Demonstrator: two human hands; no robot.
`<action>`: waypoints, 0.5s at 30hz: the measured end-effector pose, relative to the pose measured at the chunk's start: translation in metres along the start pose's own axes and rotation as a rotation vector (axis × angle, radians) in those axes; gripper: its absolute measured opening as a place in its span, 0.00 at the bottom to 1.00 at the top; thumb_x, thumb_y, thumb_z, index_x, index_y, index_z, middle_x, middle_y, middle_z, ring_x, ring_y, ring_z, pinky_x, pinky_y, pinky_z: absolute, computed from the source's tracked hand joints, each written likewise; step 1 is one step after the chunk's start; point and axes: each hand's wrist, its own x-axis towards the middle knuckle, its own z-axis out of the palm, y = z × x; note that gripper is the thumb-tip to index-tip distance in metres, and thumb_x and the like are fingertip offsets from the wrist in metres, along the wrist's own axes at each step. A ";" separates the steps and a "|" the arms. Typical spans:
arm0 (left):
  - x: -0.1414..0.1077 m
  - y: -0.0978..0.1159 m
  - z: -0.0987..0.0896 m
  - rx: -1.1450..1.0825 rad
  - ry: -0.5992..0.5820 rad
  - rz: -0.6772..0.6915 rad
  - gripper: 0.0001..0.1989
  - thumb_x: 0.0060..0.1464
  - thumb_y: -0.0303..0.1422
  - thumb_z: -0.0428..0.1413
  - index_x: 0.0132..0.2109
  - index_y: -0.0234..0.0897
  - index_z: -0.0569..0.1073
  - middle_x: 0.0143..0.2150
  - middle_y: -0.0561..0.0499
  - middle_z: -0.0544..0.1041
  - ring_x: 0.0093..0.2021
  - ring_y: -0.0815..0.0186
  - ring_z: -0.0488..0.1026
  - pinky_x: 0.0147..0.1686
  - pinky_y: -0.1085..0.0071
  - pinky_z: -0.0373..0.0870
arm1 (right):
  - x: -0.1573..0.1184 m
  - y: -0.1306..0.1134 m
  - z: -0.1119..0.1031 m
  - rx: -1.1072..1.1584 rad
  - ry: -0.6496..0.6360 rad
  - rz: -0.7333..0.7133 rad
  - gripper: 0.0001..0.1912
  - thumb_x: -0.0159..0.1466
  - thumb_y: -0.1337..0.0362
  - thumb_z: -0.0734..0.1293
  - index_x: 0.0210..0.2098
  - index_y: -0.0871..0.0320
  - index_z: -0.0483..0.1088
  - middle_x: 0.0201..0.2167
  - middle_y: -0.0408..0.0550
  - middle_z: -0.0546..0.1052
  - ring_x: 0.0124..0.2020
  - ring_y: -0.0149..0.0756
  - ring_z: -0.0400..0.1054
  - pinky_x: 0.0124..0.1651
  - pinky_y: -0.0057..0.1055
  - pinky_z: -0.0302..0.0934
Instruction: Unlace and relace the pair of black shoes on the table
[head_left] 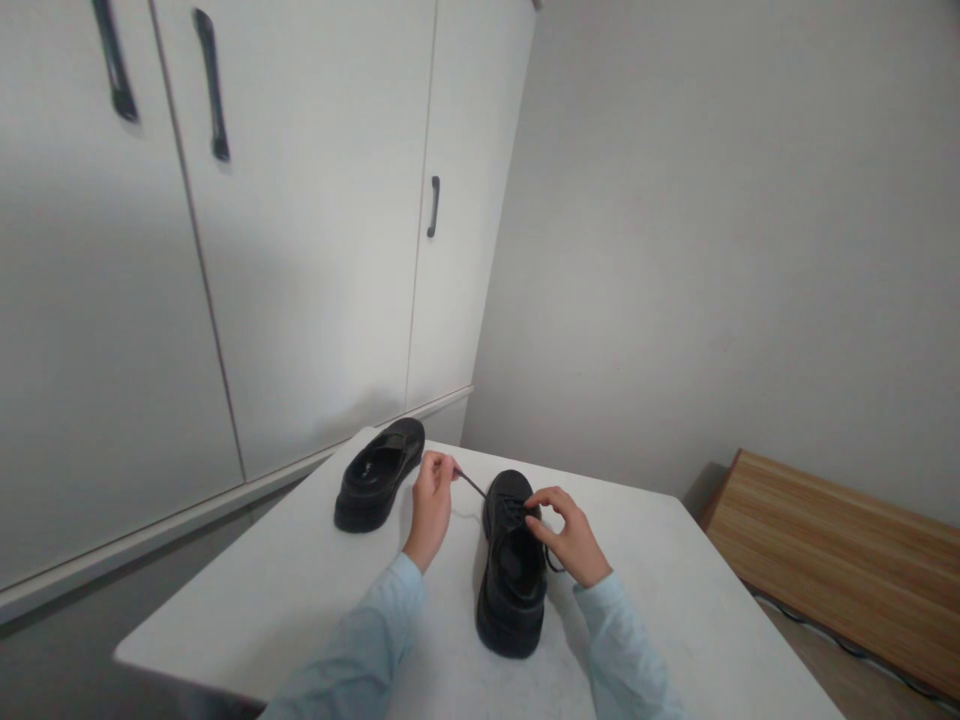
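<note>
A black lace-up shoe (511,610) stands on the white table (660,600), its toe pointing away from me. To its left, my left hand (433,500) pinches a dark shoelace (472,484), which runs taut to the front of the shoe. My right hand (568,530) is at the right side of the lacing, thumb and forefinger bent towards each other at the laces; what lies between the fingertips is too small to make out. A loop of lace hangs by the shoe's right side. Another black shoe (364,512) stands farther left on the table.
White cupboard doors (315,250) with dark handles rise behind the table at the left. A grey wall (712,230) is at the back right. Beyond the table's right edge is a wooden-topped piece of furniture (840,550), with a cable along the floor below it.
</note>
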 end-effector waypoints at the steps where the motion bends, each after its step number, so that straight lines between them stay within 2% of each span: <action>1: 0.000 0.000 0.000 0.001 0.030 0.001 0.14 0.59 0.44 0.45 0.32 0.38 0.62 0.28 0.53 0.69 0.32 0.68 0.70 0.36 0.71 0.68 | 0.000 0.000 0.000 0.002 -0.024 -0.020 0.08 0.54 0.65 0.66 0.36 0.54 0.71 0.37 0.47 0.73 0.42 0.42 0.65 0.47 0.40 0.58; 3: 0.001 -0.002 0.000 0.012 0.074 0.006 0.12 0.58 0.42 0.47 0.33 0.38 0.63 0.29 0.53 0.69 0.33 0.67 0.70 0.37 0.71 0.68 | -0.001 0.000 0.002 0.007 -0.070 -0.054 0.13 0.53 0.67 0.67 0.39 0.54 0.69 0.40 0.48 0.71 0.45 0.42 0.64 0.50 0.41 0.57; 5: 0.000 -0.002 0.002 0.038 0.052 0.043 0.10 0.55 0.41 0.50 0.34 0.38 0.63 0.31 0.53 0.69 0.35 0.66 0.70 0.39 0.70 0.67 | -0.002 0.000 0.004 0.012 -0.112 -0.076 0.16 0.51 0.69 0.67 0.41 0.54 0.68 0.42 0.49 0.70 0.47 0.43 0.63 0.51 0.41 0.56; 7: -0.004 0.001 0.004 0.079 -0.059 0.116 0.08 0.53 0.38 0.52 0.34 0.38 0.65 0.33 0.52 0.70 0.37 0.66 0.70 0.41 0.69 0.66 | -0.002 0.000 0.006 0.014 -0.136 -0.084 0.19 0.49 0.72 0.67 0.41 0.54 0.67 0.43 0.49 0.69 0.48 0.43 0.62 0.52 0.41 0.55; 12: -0.019 0.014 0.012 0.157 -0.447 0.261 0.04 0.51 0.32 0.54 0.35 0.37 0.69 0.35 0.50 0.71 0.40 0.64 0.69 0.43 0.67 0.65 | -0.004 0.001 0.010 0.014 -0.139 -0.079 0.21 0.46 0.76 0.63 0.38 0.54 0.64 0.44 0.49 0.67 0.50 0.43 0.60 0.54 0.42 0.54; 15: -0.024 0.018 0.016 0.171 -0.575 0.283 0.04 0.50 0.32 0.56 0.35 0.37 0.70 0.36 0.50 0.72 0.41 0.63 0.69 0.43 0.67 0.65 | -0.004 0.001 0.010 0.011 -0.146 -0.088 0.20 0.46 0.77 0.62 0.38 0.54 0.63 0.43 0.48 0.67 0.49 0.43 0.60 0.53 0.42 0.54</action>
